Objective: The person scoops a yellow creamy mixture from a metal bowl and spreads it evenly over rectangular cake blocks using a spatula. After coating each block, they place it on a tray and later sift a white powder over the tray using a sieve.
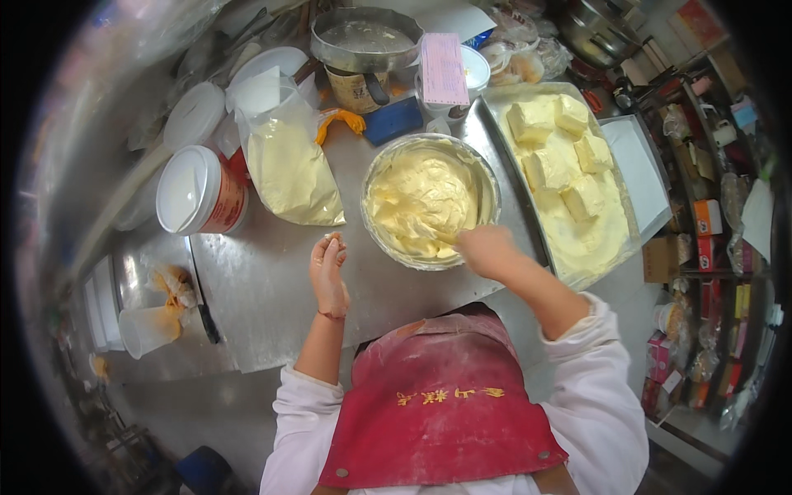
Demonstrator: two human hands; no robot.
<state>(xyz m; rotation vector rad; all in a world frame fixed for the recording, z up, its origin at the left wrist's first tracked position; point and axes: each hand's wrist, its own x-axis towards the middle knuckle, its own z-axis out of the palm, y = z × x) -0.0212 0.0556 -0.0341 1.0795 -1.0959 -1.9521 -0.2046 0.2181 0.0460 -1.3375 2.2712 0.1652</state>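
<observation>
A round metal bowl (369, 230) stands on the steel worktable, holding thick, pale-yellow creamy mixture (433, 185) with swirled ridges. Over the bowl's near right rim, my right hand (489, 250) is closed around a mixing tool (442, 236). The tool reaches into the mixture and is coated, so its exact kind is unclear. My left hand (330, 275) is raised left of the bowl, apart from it. Its fingers are bunched, with pale residue at the tips; whether they pinch something cannot be told. Beyond them lies a clear plastic bag (291, 173) of pale-yellow powder.
To the right, a tray (537, 230) holds butter-like blocks (547, 170) on pale powder. A lidded tub (201, 192) and a long knife (207, 318) are at left. Behind the bowl are a blue scraper (394, 120), a sieve (368, 59) and a white bucket (475, 69).
</observation>
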